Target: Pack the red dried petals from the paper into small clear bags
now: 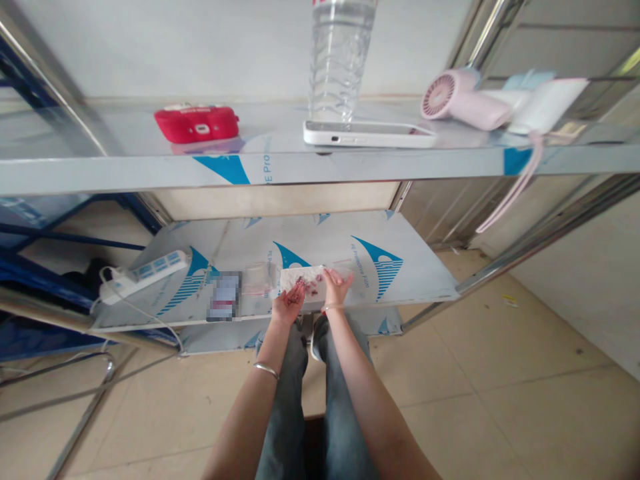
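Note:
My left hand is cupped palm up at the front edge of the lower shelf, with small dark-red pieces on its fingers. They are too small to name. Just behind it lies a white, rough-looking pad or shallow tray with several more red pieces on it. My right hand is at the right edge of this white surface, its fingers spread apart. No held thing shows in it. Clear plastic bags lie left of the white surface, and another clear piece is behind my right hand.
A phone-like device, blurred out, and a white power strip lie left on the lower shelf. The upper shelf holds a red case, water bottle, white-cased phone and pink handheld fan.

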### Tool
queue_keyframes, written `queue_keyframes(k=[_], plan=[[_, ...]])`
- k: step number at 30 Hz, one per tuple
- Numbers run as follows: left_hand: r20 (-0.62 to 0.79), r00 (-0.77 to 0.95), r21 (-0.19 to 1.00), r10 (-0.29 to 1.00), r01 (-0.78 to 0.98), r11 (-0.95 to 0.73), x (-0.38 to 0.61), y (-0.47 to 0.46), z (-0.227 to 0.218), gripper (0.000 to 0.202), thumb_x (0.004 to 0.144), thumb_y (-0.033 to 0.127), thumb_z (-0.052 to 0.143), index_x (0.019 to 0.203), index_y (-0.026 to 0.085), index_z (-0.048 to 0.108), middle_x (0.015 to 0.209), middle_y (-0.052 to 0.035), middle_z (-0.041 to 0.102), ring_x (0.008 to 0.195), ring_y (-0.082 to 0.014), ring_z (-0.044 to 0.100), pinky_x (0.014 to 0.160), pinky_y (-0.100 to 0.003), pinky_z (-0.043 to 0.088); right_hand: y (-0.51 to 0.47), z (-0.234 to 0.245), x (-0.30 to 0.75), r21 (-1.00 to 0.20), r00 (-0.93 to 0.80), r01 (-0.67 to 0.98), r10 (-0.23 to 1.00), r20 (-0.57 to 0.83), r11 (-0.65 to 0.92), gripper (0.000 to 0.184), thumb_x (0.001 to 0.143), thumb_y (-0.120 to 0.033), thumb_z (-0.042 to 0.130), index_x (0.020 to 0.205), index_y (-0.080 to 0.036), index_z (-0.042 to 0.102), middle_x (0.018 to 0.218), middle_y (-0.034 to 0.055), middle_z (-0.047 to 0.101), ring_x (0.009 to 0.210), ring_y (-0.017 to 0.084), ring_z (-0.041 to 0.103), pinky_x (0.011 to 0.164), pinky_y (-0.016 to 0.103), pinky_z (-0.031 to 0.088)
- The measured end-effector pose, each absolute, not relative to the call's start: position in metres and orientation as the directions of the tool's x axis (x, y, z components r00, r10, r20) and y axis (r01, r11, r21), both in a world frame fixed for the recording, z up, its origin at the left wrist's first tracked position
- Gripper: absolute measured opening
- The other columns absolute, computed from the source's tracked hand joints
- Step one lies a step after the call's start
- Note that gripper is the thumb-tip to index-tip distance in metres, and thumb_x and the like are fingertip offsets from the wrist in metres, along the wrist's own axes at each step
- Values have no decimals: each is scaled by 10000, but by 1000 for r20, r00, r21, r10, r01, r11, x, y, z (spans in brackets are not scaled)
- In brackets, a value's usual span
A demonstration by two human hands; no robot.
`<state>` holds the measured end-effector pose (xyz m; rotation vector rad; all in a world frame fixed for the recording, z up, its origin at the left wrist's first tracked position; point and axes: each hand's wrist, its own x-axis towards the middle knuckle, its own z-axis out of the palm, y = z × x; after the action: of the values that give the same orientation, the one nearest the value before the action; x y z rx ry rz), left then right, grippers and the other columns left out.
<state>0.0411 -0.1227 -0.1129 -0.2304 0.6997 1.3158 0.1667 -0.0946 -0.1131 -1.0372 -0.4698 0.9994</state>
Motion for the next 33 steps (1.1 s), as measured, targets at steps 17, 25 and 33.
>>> queue_keyframes(k=[17,25,33], plan=[[-709,32,312,705,-881,354,68,-124,-113,383,848,60,303,1124,115,563,759,-115,686,776,-222,689,660,-319,585,-90,-124,173,-762,572,-620,771,-279,185,914,536,-182,759,1304,-191,263,786,-54,631,744,156,643,755,318,546],[-674,81,307,734,-874,378,68,-121,-115,411,873,97,278,1206,140,514,922,-134,686,925,-235,663,758,-368,574,-85,-138,175,-826,601,-533,770,-215,184,709,564,-269,717,1180,-235,369,737,-88,605,707,121,615,697,267,553],[-668,99,276,738,-887,369,67,-122,-115,389,865,125,294,1167,118,540,1045,-177,644,1007,-256,635,727,-353,583,-89,-132,175,-752,578,-636,754,-313,175,682,496,-244,739,1068,-226,369,809,-61,618,739,126,638,739,270,543]])
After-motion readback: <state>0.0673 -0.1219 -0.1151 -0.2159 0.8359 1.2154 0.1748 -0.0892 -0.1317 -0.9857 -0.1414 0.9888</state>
